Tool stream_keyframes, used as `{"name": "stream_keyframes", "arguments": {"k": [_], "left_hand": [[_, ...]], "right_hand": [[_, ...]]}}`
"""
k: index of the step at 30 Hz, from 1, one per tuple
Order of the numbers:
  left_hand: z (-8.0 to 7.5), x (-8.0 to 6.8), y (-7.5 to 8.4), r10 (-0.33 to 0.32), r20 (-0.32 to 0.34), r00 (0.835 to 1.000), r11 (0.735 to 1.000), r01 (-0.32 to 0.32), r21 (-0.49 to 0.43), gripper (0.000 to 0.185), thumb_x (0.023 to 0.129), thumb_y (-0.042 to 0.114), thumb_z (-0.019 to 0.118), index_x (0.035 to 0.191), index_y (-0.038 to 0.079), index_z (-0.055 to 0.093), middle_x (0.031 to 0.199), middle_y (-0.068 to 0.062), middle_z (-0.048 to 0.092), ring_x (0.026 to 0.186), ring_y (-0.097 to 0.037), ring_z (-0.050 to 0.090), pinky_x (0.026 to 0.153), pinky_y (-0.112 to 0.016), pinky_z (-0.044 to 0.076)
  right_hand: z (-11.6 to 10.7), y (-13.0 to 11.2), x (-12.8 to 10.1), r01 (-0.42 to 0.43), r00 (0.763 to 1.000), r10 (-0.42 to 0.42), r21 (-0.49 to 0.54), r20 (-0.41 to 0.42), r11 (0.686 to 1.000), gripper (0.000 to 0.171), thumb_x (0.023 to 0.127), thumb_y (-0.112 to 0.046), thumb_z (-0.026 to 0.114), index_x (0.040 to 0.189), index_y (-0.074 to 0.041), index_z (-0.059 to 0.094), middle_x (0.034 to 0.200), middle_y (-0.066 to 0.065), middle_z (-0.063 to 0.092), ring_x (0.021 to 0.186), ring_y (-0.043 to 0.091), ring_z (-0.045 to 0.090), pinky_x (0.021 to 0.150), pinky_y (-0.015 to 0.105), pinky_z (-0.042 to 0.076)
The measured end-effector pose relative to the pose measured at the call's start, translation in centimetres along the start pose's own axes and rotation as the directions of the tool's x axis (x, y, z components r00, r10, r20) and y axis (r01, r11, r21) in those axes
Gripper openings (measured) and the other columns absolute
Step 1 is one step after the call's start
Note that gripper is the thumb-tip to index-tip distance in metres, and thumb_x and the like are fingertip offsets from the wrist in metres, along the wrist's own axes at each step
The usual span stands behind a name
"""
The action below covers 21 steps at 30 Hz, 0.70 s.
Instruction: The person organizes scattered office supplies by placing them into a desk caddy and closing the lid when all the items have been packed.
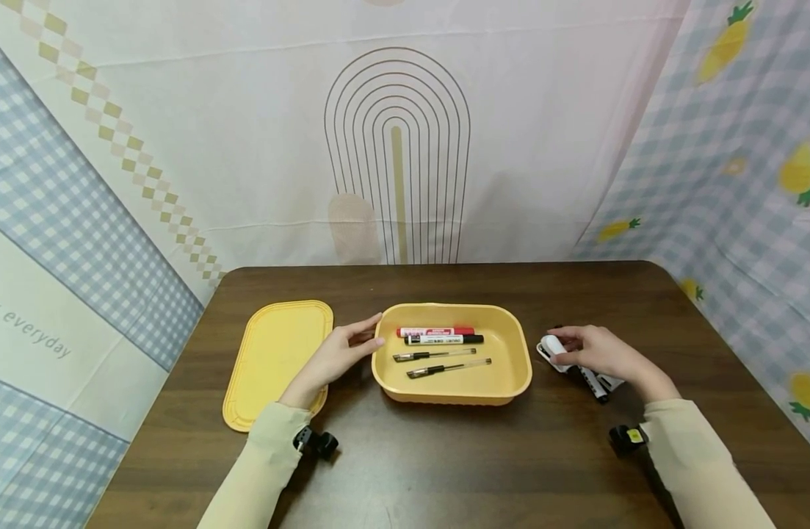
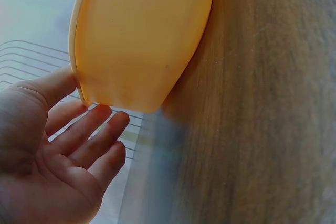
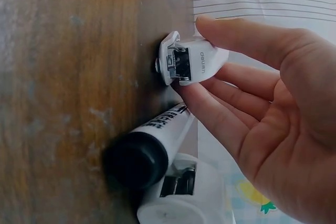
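My left hand [image 1: 341, 353] holds the left end of a yellow plastic box [image 1: 504, 353], thumb at the rim and fingertips against the end wall. Inside lie a red marker [image 1: 454, 332], a black-and-white marker [image 1: 438, 339] and two clear pens with black grips [image 1: 438, 369]. Right of the box, my right hand [image 1: 599, 349] pinches a small white stapler [image 3: 202, 60] between thumb and fingers, close over the table. Under that hand lies another marker with a black end [image 3: 139, 158], beside a white object with a dark slot [image 3: 173, 203], partly hidden.
A flat yellow lid [image 1: 272, 360] with rounded corners lies on the brown wooden table [image 1: 431, 470], left of the box, partly behind the left forearm. Patterned cloth [image 1: 259, 147] hangs behind the table and along both sides.
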State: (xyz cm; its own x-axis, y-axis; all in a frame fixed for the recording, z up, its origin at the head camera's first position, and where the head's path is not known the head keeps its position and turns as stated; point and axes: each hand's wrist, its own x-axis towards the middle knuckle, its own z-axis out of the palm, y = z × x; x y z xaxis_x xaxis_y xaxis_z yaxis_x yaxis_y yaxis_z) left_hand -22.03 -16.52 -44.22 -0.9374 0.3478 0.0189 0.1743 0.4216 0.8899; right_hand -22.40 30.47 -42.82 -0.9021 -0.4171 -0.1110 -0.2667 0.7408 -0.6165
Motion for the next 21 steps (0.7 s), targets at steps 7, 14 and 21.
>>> {"name": "stream_keyframes", "arguments": {"k": [7, 14, 21], "left_hand": [[-0.04, -0.05, 0.13, -0.009, -0.007, 1.000, 1.000, 0.009, -0.002, 0.056, 0.098, 0.023, 0.069, 0.149, 0.010, 0.050, 0.146, -0.010, 0.055, 0.124, -0.026, 0.060, 0.103, -0.041, 0.049], [-0.06, -0.17, 0.15, 0.006, 0.001, 1.000, 1.000, -0.006, 0.003, 0.056, 0.099, 0.022, 0.068, 0.150, 0.009, 0.049, 0.145, -0.012, 0.056, 0.124, -0.027, 0.060, 0.102, -0.041, 0.050], [-0.04, -0.19, 0.48, 0.002, 0.002, 1.000, 1.000, -0.002, 0.002, 0.055, 0.099, 0.021, 0.068, 0.150, 0.009, 0.049, 0.143, -0.012, 0.057, 0.123, -0.026, 0.061, 0.102, -0.041, 0.050]], "right_hand": [[0.11, -0.07, -0.03, -0.003, 1.000, 0.003, -0.013, -0.020, 1.000, 0.059, 0.089, -0.024, 0.077, 0.134, 0.009, 0.059, 0.108, 0.015, 0.073, 0.099, 0.026, 0.070, 0.075, 0.029, 0.055], [0.23, -0.07, -0.34, 0.005, 1.000, -0.005, -0.016, -0.017, 1.000, 0.056, 0.092, -0.021, 0.075, 0.136, 0.009, 0.058, 0.112, 0.020, 0.072, 0.102, 0.030, 0.069, 0.076, 0.031, 0.056], [0.17, 0.02, -0.44, 0.019, 1.000, -0.020, -0.023, -0.011, 1.000, 0.053, 0.093, -0.016, 0.073, 0.137, 0.009, 0.057, 0.113, 0.020, 0.071, 0.102, 0.030, 0.069, 0.074, 0.031, 0.056]]}}
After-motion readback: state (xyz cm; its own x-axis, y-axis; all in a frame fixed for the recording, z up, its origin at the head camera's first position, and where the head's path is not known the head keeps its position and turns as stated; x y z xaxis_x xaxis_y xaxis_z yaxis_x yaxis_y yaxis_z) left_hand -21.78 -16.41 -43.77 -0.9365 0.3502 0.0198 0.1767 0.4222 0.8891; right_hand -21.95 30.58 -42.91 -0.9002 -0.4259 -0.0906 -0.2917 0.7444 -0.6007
